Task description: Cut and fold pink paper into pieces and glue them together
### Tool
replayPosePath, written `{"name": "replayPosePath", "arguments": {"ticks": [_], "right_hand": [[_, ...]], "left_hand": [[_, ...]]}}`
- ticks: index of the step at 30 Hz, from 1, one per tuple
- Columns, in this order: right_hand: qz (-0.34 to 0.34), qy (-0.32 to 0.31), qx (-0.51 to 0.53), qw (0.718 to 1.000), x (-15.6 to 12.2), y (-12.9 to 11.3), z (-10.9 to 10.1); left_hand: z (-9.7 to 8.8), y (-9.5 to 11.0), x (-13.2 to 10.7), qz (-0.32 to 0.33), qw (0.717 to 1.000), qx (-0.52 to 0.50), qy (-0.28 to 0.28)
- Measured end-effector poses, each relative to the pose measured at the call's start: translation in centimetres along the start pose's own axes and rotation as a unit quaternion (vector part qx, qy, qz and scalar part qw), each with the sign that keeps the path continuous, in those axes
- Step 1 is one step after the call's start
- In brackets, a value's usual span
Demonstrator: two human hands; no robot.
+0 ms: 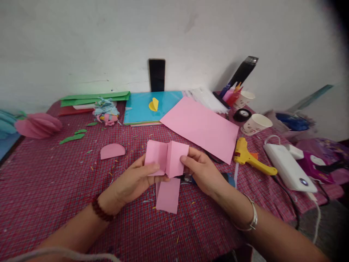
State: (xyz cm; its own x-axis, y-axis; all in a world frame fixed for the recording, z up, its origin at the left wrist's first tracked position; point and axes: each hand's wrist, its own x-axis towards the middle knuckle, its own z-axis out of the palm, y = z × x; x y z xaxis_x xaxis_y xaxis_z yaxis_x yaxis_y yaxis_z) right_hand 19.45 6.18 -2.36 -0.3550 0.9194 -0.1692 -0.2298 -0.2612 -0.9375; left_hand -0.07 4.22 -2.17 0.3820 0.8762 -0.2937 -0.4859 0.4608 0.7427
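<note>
**Pink paper creased and held part-open between both hands**

You have the folded pink paper (156, 153) up in front of you, over the near middle of the checked tablecloth (81, 203). Its creases are in, with two panels spread and a fold standing between them, so the folding looks well begun. It is not pressed flat, and whether it is one sheet or two you cannot tell from here. A second pink piece (167, 196) shows just below it, loose from your fingers; it seems to have a fold along its left side. The half-round pink piece (112, 151) sits apart to the left, already shaped, while the large pink sheet (201, 127) behind shows no crease and looks unworked.

Your left hand (137, 174) comes in from the lower left, thumb laid across the front of the left panel, fingers behind and under its lower edge. Your right hand (203, 169) mirrors it, thumb on the outer edge of the right panel and fingers curled behind. Both grips are narrow pinches on the paper, palms turned inward, forearms angled toward each other.
</note>
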Motion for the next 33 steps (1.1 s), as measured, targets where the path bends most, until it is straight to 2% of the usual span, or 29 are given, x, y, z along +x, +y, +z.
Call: {"name": "replayPosePath", "arguments": {"ticks": [7, 16, 24, 29, 31, 33], "right_hand": [[-0.011, -0.012, -0.005, 1.0, 0.0, 0.1, -0.5], [-0.047, 0.011, 0.014, 0.999, 0.2, -0.9, -1.7], [-0.022, -0.028, -0.1, 0.994, 0.0, -0.4, -0.1], [-0.017, -0.055, -0.122, 0.991, -0.1, -0.8, 0.2], [-0.026, -0.034, -0.128, 0.991, -0.1, -1.1, -0.2], [-0.042, -0.01, -0.141, 0.989, 0.1, -1.4, -0.6]], "left_hand": [[0.2, -0.1, 0.3, 0.017, 1.0, 0.013, 0.003], [-0.4, 0.1, 0.5, 0.012, 1.0, -0.002, 0.002], [1.0, -0.6, 0.3, 0.013, 1.0, 0.008, -0.023], [1.4, -0.3, 0.5, 0.005, 0.995, 0.065, 0.081], [1.0, 0.5, 0.7, 0.012, 0.987, 0.105, 0.12], [0.2, 1.8, 0.9, 0.035, 0.976, 0.166, 0.134]]}}
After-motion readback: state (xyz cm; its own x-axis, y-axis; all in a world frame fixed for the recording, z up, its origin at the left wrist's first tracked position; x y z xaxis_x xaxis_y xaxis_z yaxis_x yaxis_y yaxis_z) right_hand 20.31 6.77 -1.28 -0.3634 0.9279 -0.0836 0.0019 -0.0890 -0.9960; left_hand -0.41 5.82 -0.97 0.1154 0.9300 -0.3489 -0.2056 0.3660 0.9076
